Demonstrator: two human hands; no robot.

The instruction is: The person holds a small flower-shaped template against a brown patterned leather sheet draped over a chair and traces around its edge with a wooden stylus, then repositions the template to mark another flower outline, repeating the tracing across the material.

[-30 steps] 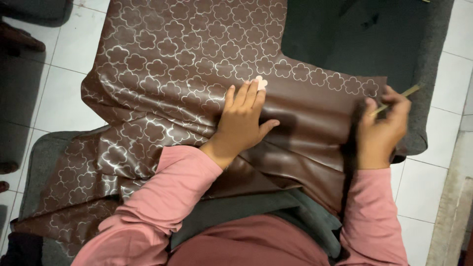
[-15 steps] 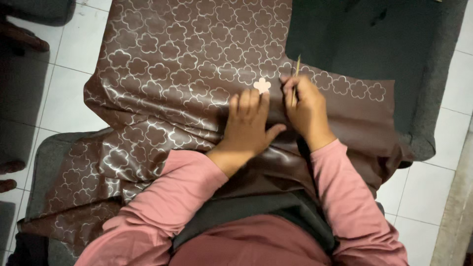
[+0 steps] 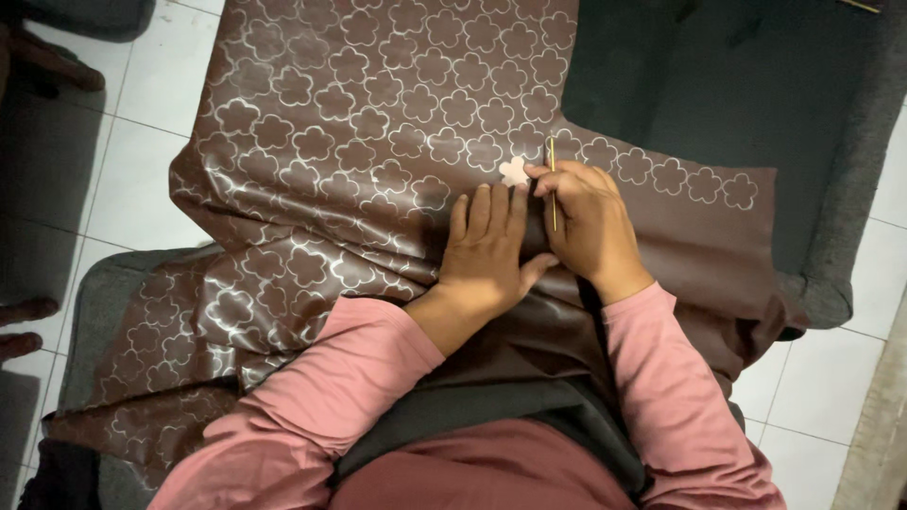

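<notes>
While my left hand (image 3: 489,250) lies flat and open, fingers together, on the brown cloth (image 3: 378,142), my right hand (image 3: 584,222) is closed around a thin yellowish stick (image 3: 553,184), pinching it upright between thumb and fingertips. The cloth is smooth with a soft sheen, and it is covered with rows of pale outlined flower shapes, each with rounded petals. Just ahead of my left fingertips and touching the tip of my right thumb lies a small pale flower-shaped template (image 3: 514,172), flat on the cloth near the row of outlines. The plain part of the cloth under my wrists bears no outlines and falls in loose folds toward my lap.

Beneath the cloth is a dark grey padded surface (image 3: 718,85), bare at the upper right, and white floor tiles (image 3: 142,94) show around it. My pink sleeves (image 3: 321,406) cover both forearms, and my right hand hides the lower end of the stick.

Half a second ago my hands were set much the same, with the stick tilted a little more to the right; a second ago my right hand was far off at the cloth's right edge.
</notes>
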